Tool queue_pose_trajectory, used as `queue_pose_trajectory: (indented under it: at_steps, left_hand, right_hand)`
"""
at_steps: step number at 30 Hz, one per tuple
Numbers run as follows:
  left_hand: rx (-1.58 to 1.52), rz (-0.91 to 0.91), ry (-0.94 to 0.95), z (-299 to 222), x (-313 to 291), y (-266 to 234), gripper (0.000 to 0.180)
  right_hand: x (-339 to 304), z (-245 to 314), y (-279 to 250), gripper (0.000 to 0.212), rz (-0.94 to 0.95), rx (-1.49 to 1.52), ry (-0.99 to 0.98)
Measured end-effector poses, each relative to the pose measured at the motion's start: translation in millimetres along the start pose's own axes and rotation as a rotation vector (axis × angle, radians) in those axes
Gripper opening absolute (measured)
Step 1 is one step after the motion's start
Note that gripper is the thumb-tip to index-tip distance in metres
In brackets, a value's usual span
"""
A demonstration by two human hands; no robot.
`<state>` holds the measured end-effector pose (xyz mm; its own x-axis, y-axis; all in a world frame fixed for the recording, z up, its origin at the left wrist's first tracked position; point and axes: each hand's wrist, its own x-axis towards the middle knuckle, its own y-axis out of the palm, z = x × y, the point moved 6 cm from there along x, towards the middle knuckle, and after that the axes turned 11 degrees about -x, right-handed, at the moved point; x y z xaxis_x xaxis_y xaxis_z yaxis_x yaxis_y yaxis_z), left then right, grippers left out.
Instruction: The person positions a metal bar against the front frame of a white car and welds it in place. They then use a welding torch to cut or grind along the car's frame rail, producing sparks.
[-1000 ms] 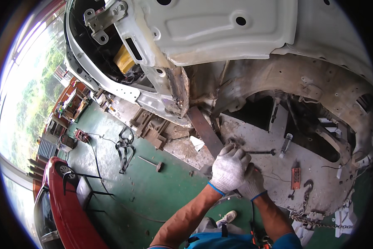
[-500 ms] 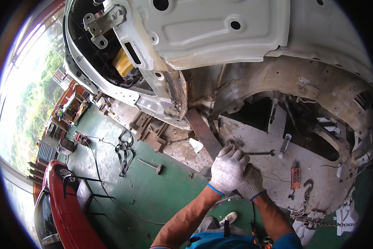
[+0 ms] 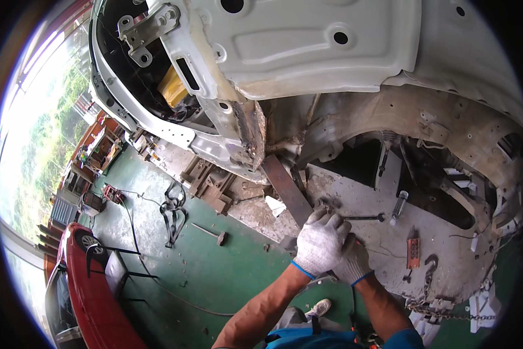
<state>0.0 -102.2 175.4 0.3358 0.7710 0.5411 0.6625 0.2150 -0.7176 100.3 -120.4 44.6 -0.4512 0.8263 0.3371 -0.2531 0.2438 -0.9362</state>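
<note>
A flat brown metal bar (image 3: 286, 189) slants from under the torn, rusty sill end (image 3: 253, 136) of the car body down toward me. My left hand (image 3: 321, 240), in a white knitted glove with a blue cuff, is closed over the bar's near part. Close against it on the right, my right hand (image 3: 353, 263) wears a matching glove. Its fingers are curled in and partly hidden behind the left hand; it seems to grip the bar too. Just right of my knuckles, a dark wrench (image 3: 366, 218) lies on the grey metal platform (image 3: 366, 241).
The pale bare car body (image 3: 325, 55) with its wheel arch (image 3: 383, 113) overhangs the far side. A clear bottle (image 3: 399, 206), an orange-red control box (image 3: 413, 252) and a chain hook (image 3: 431, 266) rest on the platform. Left lie a hammer (image 3: 221, 238), black straps (image 3: 172, 212) and a red car (image 3: 95, 291).
The view has shifted slightly, so the car body sits a little farther right and lower. Both hands stay at the bar in nearly the same pose.
</note>
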Motion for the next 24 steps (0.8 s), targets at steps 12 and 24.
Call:
queue_pose_trajectory:
  at_steps: [12, 24]
  left_hand:
    - [0.022, 0.017, -0.001, 1.4, -1.2, 3.2, 0.019]
    - [-0.013, 0.020, -0.005, -0.9, -0.6, 0.7, 0.023]
  right_hand:
    - [4.3, 2.4, 2.1, 0.026, 0.078, -0.205, -0.087]
    - [2.4, -0.3, -14.9, 0.036, 0.075, -0.001, 0.020]
